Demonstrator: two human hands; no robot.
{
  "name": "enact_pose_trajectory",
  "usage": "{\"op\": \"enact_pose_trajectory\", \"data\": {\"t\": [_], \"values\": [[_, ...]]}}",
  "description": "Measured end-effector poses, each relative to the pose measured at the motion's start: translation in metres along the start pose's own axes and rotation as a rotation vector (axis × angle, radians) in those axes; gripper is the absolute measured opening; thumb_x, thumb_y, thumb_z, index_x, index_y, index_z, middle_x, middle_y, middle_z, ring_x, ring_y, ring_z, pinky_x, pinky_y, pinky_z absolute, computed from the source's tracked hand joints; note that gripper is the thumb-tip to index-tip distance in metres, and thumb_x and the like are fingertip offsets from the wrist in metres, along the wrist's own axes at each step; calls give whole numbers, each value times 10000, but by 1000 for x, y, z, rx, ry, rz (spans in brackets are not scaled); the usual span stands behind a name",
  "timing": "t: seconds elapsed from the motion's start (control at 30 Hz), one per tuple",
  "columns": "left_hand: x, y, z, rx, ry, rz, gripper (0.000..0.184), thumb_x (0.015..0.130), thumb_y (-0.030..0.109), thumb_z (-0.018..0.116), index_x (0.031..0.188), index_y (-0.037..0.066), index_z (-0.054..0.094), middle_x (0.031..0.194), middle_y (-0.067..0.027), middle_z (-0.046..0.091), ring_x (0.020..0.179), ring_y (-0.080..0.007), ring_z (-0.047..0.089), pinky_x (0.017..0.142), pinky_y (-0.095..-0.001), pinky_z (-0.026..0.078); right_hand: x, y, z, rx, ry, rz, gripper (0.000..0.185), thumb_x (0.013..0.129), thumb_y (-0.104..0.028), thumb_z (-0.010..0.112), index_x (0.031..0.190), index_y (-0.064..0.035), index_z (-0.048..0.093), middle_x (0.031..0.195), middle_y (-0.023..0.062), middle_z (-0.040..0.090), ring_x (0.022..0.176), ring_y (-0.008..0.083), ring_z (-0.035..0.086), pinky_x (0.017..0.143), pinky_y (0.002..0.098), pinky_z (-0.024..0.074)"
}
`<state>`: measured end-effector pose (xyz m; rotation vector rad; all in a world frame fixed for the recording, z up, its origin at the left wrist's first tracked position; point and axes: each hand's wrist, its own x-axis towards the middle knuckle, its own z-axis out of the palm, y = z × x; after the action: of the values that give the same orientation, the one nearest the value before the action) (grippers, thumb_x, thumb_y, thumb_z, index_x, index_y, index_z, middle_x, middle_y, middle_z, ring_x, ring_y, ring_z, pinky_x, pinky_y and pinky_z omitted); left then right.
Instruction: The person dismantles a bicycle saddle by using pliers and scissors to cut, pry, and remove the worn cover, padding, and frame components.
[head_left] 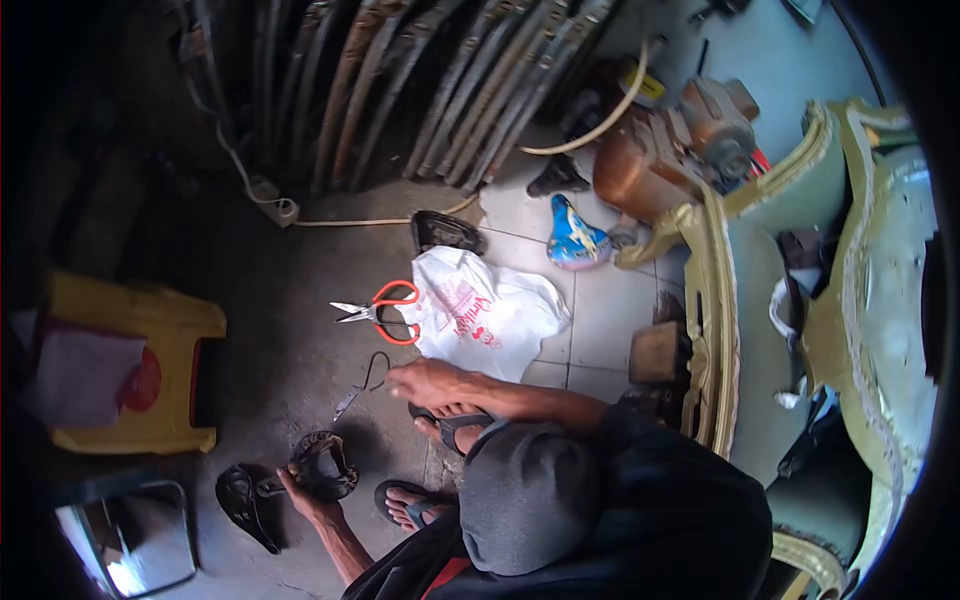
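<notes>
My left hand (300, 493) grips the edge of a black bicycle saddle (325, 467), turned with its hollow, ragged-edged side up. Beside it on the floor lies another narrow black saddle (247, 508). My right hand (428, 381) is closed at the handles of a pair of dark-handled scissors (362, 388); the fingers partly hide the grip. Orange-handled scissors (385, 312) lie farther ahead, against a white plastic bag (485, 312) with red print.
A yellow plastic stool (130, 310) stands at left, above a framed mirror-like panel (130, 540). Beyond the bag are a hollow black saddle (447, 233) and a blue saddle (578, 235). Metal bars (440, 90) lean at the back. Carved furniture frames (715, 330) stand at right.
</notes>
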<state>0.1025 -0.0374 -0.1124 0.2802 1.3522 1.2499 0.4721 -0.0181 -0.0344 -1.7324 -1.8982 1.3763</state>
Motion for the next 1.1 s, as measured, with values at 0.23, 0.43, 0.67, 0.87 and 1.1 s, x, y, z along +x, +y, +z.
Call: {"op": "enact_pose_trajectory", "data": {"t": [0.23, 0.43, 0.67, 0.87, 1.1], "values": [[-2, -31, -22, -258, -85, -203, 389, 1018, 479, 518, 1105, 127, 657, 1241, -83, 662, 1173, -278, 609, 1019, -465, 494, -154, 116, -7, -84, 1033, 459, 404, 919, -164, 674, 1291, -26, 595, 1250, 204, 628, 1155, 371, 610, 1004, 434, 485], [9, -50, -31, -150, -148, -240, 444, 1034, 487, 475, 1160, 98, 646, 1253, -107, 653, 1178, -283, 607, 1021, -466, 488, -329, 178, -36, -669, 1175, 1422, 600, 854, -244, 667, 1378, -26, 473, 1318, 256, 541, 1240, 423, 508, 1041, 507, 441], [-2, -42, -24, -179, -81, -301, 493, 1025, 502, 476, 1240, 82, 616, 1282, -121, 640, 1182, -289, 611, 1026, -470, 489, -345, 138, -24, -135, 1145, 1512, 672, 797, -99, 681, 1392, 0, 385, 1360, 305, 463, 1263, 470, 478, 1056, 537, 427], [0, -45, -32, -133, -76, -266, 493, 1026, 491, 467, 1249, 79, 619, 1295, -123, 631, 1191, -287, 602, 1033, -471, 481, -342, 124, 23, -527, 959, 1456, 719, 818, -67, 700, 1442, -43, 344, 1396, 269, 384, 1260, 477, 467, 1019, 519, 454], [-3, -48, -26, -135, -88, -226, 469, 1031, 496, 448, 1185, 96, 637, 1238, -95, 658, 1163, -272, 613, 1035, -456, 474, -336, 151, 50, -559, 1044, 1133, 666, 733, 19, 685, 1359, -19, 462, 1232, 247, 423, 1081, 438, 501, 949, 505, 444]]}}
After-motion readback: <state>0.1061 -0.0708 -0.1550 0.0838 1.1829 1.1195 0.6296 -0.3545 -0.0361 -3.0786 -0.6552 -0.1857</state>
